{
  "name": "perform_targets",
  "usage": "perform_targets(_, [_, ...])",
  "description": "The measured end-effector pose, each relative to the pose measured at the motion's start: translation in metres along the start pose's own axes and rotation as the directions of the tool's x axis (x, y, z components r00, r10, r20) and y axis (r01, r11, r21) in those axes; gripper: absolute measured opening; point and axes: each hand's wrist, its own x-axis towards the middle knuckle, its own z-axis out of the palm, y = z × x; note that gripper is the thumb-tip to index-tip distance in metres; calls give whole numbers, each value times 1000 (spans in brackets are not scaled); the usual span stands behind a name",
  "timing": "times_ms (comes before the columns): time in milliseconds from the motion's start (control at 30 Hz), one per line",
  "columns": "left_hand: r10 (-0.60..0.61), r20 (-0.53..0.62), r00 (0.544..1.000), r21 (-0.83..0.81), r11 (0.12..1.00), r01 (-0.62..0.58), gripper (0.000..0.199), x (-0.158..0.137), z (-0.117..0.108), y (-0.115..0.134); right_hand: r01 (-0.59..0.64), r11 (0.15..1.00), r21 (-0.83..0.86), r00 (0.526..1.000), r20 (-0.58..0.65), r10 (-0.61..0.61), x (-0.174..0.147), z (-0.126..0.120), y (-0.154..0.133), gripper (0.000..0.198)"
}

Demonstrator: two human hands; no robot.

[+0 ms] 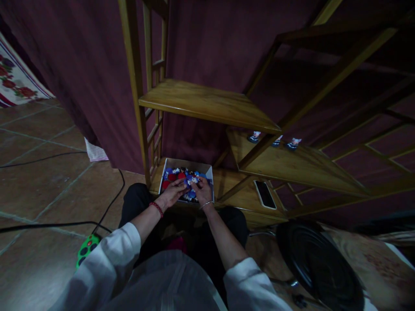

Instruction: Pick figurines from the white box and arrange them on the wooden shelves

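Observation:
Both hands meet over a white box on the lowest shelf, filled with small blue, red and white pieces whose kind I cannot make out. Between the fingers is a small blue-and-white piece. My left hand, with a red bead bracelet at the wrist, has its fingertips closed on the left side of that piece. From the right, my right hand pinches the same piece with thumb and fingers; a thin silver bangle circles that wrist. The hands hide part of the box's contents.
Above the box runs a wooden shelf. On a middle shelf to the right stand several small figurines. A phone lies right of the box. A black round stool stands at lower right; a green power strip and cables lie on the floor.

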Motion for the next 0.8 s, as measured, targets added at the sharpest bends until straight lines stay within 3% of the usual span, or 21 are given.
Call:
perform_targets(400, [-9,-10,1000,-12,1000,9,31,2,-4,-1,-78,992,97,997,36,75,2,-1,0,40])
perform_targets(800, [14,3,1000,-14,1000,-14,31,7,-9,-3,-26,998,49,999,40,24,3,-4,0,37])
